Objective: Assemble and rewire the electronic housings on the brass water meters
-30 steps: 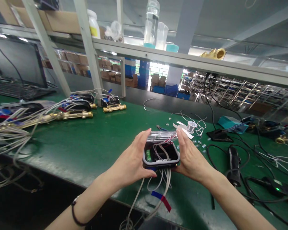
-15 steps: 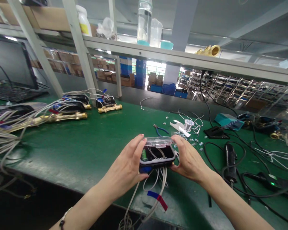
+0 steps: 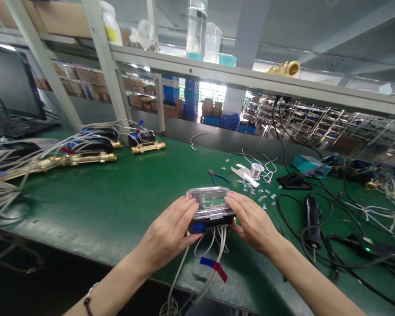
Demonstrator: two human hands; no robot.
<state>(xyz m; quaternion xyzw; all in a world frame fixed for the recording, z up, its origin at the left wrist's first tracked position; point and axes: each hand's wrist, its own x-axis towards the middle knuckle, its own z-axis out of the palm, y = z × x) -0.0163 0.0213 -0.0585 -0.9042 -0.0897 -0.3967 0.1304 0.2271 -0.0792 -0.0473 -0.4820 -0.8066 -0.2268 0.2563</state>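
While held between left hand (image 3: 167, 229) and right hand (image 3: 254, 224), both curved firmly around its ends: clear-lidded plastic housing (image 3: 210, 205) | beyond it on counter (image 3: 118, 197): blue-handled pliers (image 3: 218, 177), solder spool (image 3: 256, 171) | grey wires (image 3: 221, 245) trailing over near edge | housing interior blurred behind lid

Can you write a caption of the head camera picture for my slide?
Left hand and right hand hold a clear-lidded black box with pale wires hanging out, over a green workbench.

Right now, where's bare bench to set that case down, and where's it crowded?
Bare green mat lies left of your left hand, between the brass fittings and the bench edge. Crowded: right of the clear-lidded case, with small connectors, pliers and black cables.
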